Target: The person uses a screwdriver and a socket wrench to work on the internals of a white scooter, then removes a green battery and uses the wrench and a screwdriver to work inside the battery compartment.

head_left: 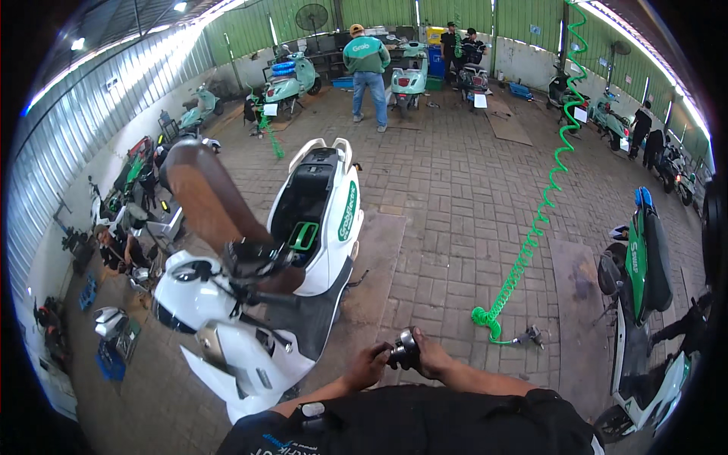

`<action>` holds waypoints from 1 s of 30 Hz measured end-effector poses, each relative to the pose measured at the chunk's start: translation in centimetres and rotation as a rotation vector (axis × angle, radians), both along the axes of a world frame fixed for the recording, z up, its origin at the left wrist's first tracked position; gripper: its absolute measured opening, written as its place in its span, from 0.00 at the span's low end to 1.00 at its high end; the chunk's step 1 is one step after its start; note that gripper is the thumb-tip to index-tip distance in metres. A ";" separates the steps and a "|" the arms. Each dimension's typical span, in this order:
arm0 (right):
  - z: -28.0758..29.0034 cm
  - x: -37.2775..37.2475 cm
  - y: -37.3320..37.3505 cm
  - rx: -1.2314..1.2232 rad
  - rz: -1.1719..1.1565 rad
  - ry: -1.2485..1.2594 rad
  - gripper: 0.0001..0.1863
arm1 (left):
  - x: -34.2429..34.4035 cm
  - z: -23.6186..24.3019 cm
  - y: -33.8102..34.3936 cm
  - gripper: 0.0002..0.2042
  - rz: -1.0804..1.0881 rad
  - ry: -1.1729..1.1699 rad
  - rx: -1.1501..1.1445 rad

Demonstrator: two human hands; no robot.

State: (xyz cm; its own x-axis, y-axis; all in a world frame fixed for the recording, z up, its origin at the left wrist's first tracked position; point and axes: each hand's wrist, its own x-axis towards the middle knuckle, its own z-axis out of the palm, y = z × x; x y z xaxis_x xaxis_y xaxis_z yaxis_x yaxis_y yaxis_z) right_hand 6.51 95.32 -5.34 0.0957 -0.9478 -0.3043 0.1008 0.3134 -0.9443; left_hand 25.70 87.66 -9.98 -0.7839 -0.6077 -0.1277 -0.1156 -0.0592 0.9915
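Note:
Close in front of my body, both hands are closed on a small round metal part (407, 346) with a silvery rim and a darker body. My left hand (368, 366) grips its left side with bent fingers. From the right, my right hand (431, 358) wraps round the same part; its exact kind is unclear at this size. Just to the left stands a white scooter (322, 220) with green side lettering. Its brown seat (208, 189) is tipped up, which lays bare the dark storage well and a green-framed item (304, 236) inside.
A coiled green air hose (523, 258) hangs from above, its air tool (529, 337) lying on the brick floor. Another scooter (641, 280) stands at the right. A person (130, 250) crouches at the left; a person in a green jacket (367, 64) stands farther back near more scooters.

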 end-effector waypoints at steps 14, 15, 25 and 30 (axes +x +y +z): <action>1.4 -24.1 -26.0 0.104 0.090 -0.729 0.21 | -22.8 3.3 -19.9 0.11 0.321 0.357 0.030; 1.6 -24.9 -27.6 0.101 0.085 -0.723 0.21 | -23.8 3.5 -21.2 0.12 0.372 0.333 -0.003; -0.4 -30.8 -47.0 0.148 0.160 -0.743 0.19 | -30.0 3.3 -39.6 0.14 0.469 0.143 -0.270; -0.7 -31.2 -58.5 0.136 0.136 -0.489 0.16 | -29.5 2.5 -52.9 0.16 0.476 0.111 -0.139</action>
State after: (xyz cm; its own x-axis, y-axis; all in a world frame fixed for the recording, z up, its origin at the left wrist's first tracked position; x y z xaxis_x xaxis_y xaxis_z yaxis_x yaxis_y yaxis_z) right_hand -24.69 36.80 -6.07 0.3772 -0.8719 -0.3124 0.4697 0.4708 -0.7468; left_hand -3.79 34.77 -7.52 -0.4198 -0.9063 0.0481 -0.0013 0.0536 0.9986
